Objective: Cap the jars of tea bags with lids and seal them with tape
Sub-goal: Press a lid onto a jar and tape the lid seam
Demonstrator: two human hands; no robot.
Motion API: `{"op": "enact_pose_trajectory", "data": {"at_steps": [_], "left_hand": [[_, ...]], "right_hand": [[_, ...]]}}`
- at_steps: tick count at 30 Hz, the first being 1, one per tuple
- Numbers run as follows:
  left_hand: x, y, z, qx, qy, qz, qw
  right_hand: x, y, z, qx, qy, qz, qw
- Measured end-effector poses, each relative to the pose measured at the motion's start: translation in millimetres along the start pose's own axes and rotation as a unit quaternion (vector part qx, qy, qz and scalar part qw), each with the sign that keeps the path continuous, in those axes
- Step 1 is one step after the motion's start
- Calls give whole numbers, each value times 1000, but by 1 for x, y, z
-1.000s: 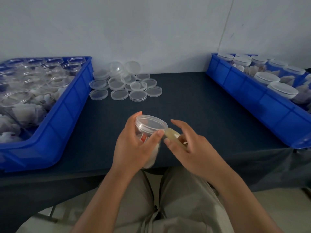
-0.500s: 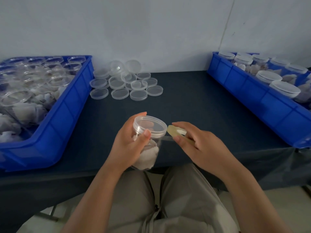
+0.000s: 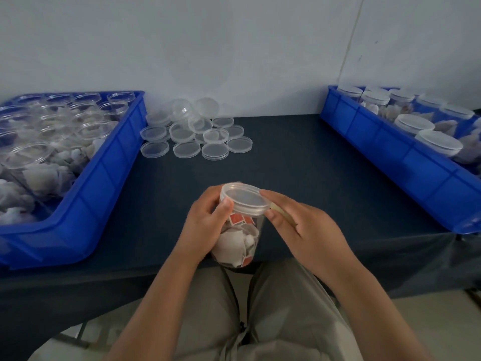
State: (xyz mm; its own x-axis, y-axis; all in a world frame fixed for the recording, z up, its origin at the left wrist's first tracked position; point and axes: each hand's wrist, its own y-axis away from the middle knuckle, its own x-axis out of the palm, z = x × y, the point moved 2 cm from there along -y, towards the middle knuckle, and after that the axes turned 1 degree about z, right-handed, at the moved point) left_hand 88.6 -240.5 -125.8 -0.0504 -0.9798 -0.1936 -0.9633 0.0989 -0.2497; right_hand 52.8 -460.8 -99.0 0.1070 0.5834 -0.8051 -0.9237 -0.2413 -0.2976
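A clear plastic jar of tea bags (image 3: pixel 238 239) with a clear lid (image 3: pixel 246 200) on top is held over the table's front edge. My left hand (image 3: pixel 205 225) grips the jar's left side, thumb against the lid's rim. My right hand (image 3: pixel 304 230) holds a yellowish roll of tape (image 3: pixel 279 211), mostly hidden in the palm, with its fingertips touching the lid's right rim.
A blue bin (image 3: pixel 114 162) at the left holds several open jars of tea bags. Another blue bin (image 3: pixel 385 152) at the right holds several capped jars. Loose clear lids (image 3: pixel 197 134) lie at the back of the dark table (image 3: pixel 299 162). My legs are below the table edge.
The jar has been turned, showing red tags on its front. My right hand with the tape has come in against the lid's right rim.
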Motion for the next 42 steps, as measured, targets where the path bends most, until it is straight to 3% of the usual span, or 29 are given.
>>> {"op": "enact_pose_trajectory", "data": {"at_steps": [3,7,11,17,20,27,36,39,42], "left_hand": [[7,12,-6,46,-15,-104,993],[22,25,-8,41,-84,-83,992],[27,24,-8,48,-122,-121,984],[12,8,-4,8,-54,-156,986],[4,5,-1,5,-49,-138,989],[-2,-3,-8,16,-66,-13,998],[5,-6,19,7,67,76,995],[2,-6,20,-20,89,69,993],[0,-3,12,-4,38,20,999]], "right_hand": [[0,3,6,9,16,-35,999],[4,8,16,13,26,-58,998],[10,8,21,2,40,-59,997],[14,1,6,9,-85,90,992],[10,2,2,11,-64,120,991],[-27,-1,-13,-3,35,46,998],[-14,-3,-15,12,-51,91,994],[-8,-5,-7,4,-40,77,996],[-6,-3,-1,0,-11,40,999]]}}
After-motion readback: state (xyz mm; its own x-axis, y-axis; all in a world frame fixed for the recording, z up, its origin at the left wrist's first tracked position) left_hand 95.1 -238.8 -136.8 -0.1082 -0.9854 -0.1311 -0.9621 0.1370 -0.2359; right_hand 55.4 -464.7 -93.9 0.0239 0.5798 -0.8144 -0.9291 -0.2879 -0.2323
